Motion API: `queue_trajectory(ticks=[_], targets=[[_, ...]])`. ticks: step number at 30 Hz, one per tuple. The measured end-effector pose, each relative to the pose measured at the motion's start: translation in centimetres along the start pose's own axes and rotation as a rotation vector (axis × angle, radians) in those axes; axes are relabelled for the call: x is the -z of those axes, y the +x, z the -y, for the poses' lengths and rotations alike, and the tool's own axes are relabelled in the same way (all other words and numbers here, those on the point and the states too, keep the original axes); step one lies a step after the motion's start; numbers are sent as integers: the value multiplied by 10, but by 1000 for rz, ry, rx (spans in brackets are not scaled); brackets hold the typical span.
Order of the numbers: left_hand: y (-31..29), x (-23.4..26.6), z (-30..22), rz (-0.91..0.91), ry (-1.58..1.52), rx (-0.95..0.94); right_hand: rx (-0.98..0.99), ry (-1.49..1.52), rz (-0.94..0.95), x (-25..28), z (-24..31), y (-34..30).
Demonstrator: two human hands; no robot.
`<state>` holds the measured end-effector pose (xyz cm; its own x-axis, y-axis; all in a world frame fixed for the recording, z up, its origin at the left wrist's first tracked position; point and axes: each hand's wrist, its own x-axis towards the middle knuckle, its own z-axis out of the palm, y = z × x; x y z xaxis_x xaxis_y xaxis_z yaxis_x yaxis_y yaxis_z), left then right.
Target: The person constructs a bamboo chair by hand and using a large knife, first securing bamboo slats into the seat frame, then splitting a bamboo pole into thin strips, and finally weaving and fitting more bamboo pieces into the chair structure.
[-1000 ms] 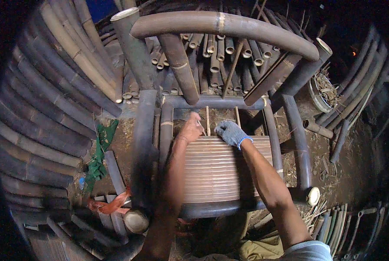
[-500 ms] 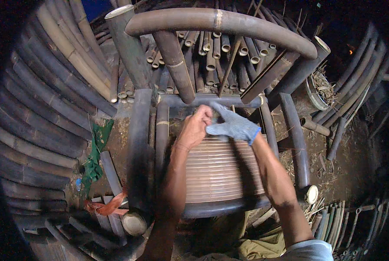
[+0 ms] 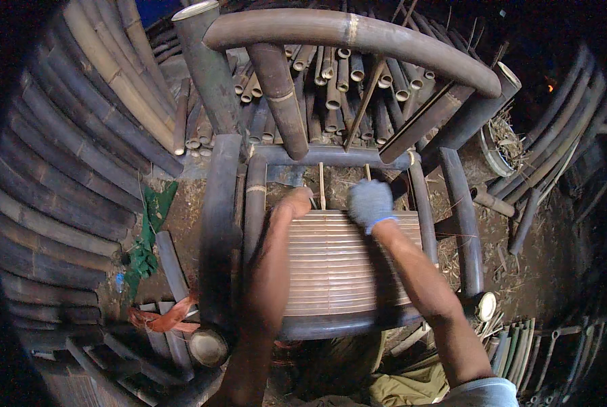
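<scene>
A bamboo chair frame surrounds a seat of light bamboo slats (image 3: 337, 271). My bare left hand (image 3: 294, 202) is closed at the far left corner of the slats, and what its fingers hold is hidden. On my right hand (image 3: 371, 203) is a grey knit glove with a blue cuff. That hand is curled into a blurred fist over the far edge of the slats; whatever is in it does not show. Between the hands a thin bamboo strip (image 3: 322, 186) runs from the slats toward the rear seat rail (image 3: 351, 157). A second strip (image 3: 368, 171) emerges beyond the glove.
The curved top rail (image 3: 358, 34) arches across the far side. Long bamboo poles (image 3: 66, 176) line the left, and cut tubes (image 3: 334, 95) are stacked behind. Green cloth (image 3: 151, 230) and orange ribbon (image 3: 164, 315) lie at left. A tub of shavings (image 3: 500, 146) stands at right.
My hands were together above the far edge of the slats and have separated. The left moved left and nearer; the gloved right closed and moved slightly nearer. The view shifted a little.
</scene>
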<state>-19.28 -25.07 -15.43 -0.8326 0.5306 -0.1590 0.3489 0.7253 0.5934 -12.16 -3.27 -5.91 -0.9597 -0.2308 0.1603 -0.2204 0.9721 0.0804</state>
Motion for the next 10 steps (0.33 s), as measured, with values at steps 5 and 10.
queue_trajectory(ticks=[5,10], targets=[[27,5,-41,258,4,15,528,203,452,-99,-21,45],[16,31,-46,392,116,-19,-5,599,383,-44,-14,20]])
